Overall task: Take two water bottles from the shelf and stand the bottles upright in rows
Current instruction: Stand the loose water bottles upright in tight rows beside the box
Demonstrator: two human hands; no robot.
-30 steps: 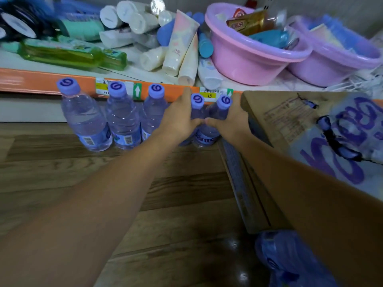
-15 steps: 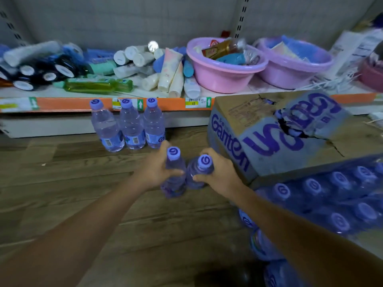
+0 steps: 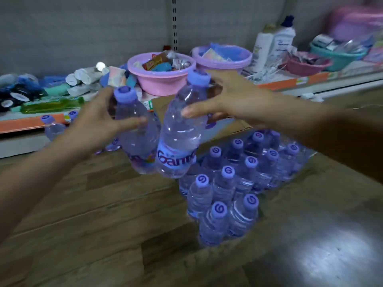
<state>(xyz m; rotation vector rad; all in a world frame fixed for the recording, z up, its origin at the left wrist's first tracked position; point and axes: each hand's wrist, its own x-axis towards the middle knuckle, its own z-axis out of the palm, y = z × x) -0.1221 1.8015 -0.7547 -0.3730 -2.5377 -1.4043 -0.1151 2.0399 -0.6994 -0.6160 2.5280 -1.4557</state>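
Observation:
My left hand (image 3: 97,123) grips one clear water bottle (image 3: 137,141) with a purple cap around its upper body. My right hand (image 3: 232,98) grips a second water bottle (image 3: 182,133) with a white and purple label, thumb across its shoulder. Both bottles hang side by side in the air, slightly tilted, above the wooden floor. Just below and to the right, several bottles stand upright in rows (image 3: 228,183) on the floor. Behind my left hand, more bottles (image 3: 50,125) stand under the shelf edge.
The low shelf (image 3: 24,123) with an orange edge carries tubes, a green bottle (image 3: 51,104), a pink basin (image 3: 161,79), a purple basin (image 3: 221,59) and small baskets. A cardboard box (image 3: 163,104) lies behind the held bottles. Wooden floor (image 3: 93,224) spreads at the front left.
Both hands have lifted the two bottles away from the shelf front and carried them up and to the right, over the rows on the floor. The view has swung right.

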